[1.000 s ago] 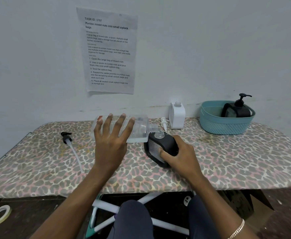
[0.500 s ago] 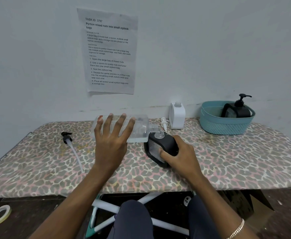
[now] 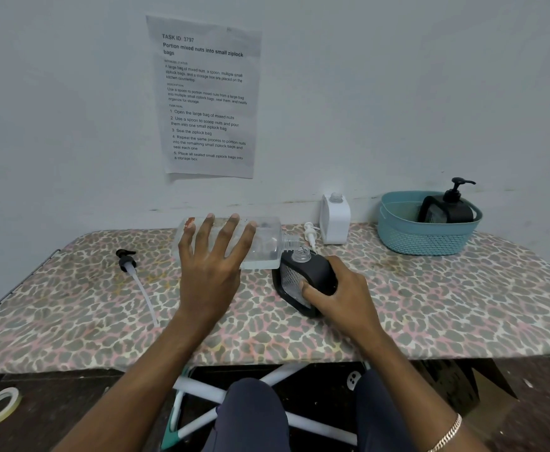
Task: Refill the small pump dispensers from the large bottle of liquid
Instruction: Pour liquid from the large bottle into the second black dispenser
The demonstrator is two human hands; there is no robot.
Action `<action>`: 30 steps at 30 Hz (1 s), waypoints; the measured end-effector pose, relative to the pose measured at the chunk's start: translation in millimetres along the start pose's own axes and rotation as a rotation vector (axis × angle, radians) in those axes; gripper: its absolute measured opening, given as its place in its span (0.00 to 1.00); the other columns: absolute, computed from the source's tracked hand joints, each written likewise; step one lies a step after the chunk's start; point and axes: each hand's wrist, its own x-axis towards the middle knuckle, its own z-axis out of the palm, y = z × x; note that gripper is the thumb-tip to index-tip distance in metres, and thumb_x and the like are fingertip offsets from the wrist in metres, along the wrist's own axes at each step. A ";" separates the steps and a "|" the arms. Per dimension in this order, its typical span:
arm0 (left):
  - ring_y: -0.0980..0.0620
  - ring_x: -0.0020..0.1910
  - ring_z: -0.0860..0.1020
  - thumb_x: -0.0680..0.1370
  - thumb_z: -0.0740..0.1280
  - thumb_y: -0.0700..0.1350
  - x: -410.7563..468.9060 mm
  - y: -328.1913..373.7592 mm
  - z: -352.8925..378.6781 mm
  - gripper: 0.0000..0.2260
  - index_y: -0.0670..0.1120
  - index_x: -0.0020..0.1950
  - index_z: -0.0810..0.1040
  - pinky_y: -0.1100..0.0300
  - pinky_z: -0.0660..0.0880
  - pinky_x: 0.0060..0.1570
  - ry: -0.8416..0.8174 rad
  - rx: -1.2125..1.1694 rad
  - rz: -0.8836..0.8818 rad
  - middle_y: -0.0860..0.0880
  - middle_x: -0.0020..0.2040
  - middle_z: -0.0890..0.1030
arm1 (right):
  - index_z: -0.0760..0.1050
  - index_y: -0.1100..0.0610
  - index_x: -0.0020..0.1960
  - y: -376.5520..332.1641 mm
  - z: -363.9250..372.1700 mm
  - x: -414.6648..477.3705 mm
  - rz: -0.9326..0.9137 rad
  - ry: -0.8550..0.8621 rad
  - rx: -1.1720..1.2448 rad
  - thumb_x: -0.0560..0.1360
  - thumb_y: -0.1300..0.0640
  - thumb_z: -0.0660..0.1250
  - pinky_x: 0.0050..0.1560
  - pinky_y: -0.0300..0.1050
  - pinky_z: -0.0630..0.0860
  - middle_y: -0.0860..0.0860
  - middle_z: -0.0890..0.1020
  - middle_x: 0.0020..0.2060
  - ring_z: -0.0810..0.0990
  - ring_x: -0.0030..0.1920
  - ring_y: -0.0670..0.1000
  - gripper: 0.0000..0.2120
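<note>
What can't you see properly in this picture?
- Whether liquid is flowing from the large clear bottle into the black dispenser: too thin to tell.
- The bottle's middle: covered by the left hand.
- The dispenser's fill level: the right hand hides its side.
- The lower part of the second black dispenser: behind the teal basket wall.

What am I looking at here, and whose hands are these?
No machine: a camera on a person's head looks down at their own hands. The left hand tips a large clear bottle on its side, neck over the open mouth of a black dispenser steadied by the right hand. On the patterned table lie a black pump, a white pump, an open white dispenser and a teal basket holding another black dispenser.
</note>
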 end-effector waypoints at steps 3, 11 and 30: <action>0.31 0.73 0.74 0.71 0.72 0.31 -0.1 0.0 0.2 0.35 0.48 0.78 0.75 0.30 0.64 0.73 -0.003 0.001 -0.003 0.42 0.75 0.77 | 0.77 0.48 0.54 0.5 0.2 0.0 0.000 -0.001 -0.003 0.72 0.49 0.77 0.39 0.44 0.79 0.44 0.84 0.42 0.82 0.40 0.44 0.14; 0.31 0.73 0.74 0.71 0.72 0.31 0.4 -0.5 1.4 0.35 0.48 0.78 0.75 0.30 0.64 0.73 0.004 -0.008 -0.002 0.42 0.75 0.77 | 0.77 0.48 0.54 -0.2 -0.5 -0.5 -0.004 -0.005 0.018 0.72 0.50 0.77 0.38 0.40 0.77 0.43 0.84 0.42 0.81 0.42 0.43 0.14; 0.31 0.73 0.74 0.72 0.70 0.30 0.1 0.1 0.8 0.33 0.48 0.78 0.75 0.30 0.65 0.73 0.009 0.000 0.003 0.42 0.74 0.77 | 0.77 0.49 0.54 -0.1 -0.7 -0.7 -0.005 -0.002 0.010 0.73 0.50 0.78 0.38 0.41 0.78 0.43 0.84 0.42 0.81 0.42 0.43 0.14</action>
